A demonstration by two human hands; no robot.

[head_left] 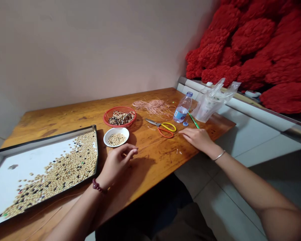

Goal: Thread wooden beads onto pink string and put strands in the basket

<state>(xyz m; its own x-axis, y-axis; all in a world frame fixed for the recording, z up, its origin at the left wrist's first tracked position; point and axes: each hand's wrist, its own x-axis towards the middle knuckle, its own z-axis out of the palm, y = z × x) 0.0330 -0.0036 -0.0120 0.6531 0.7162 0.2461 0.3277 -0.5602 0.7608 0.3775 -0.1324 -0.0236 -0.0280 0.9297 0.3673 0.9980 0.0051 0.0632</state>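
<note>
My left hand (pixel 120 160), a dark beaded bracelet on its wrist, is closed in a pinch on a thin pink string (pixel 153 144). The string runs just above the table to my right hand (pixel 197 138), whose fingers are pressed together on its other end by the tabletop. Just beyond my left hand is a white bowl (pixel 105 138) of pale beads. Scissors (pixel 163 126) with one yellow and one orange handle lie between the hands, farther back. Behind the bowl stands a red basket (pixel 105 119) holding strung dark and pale beads.
A black-rimmed tray (pixel 22 160) of loose beads fills the left side. Tangled pink string (pixel 154 106) lies at the back. Toward the right are an uncapped water bottle (pixel 182 108), its blue cap (pixel 185 124), a green pen (pixel 194 121) and a plastic bag (pixel 207 105). Red bundles (pixel 253 36) are piled beyond.
</note>
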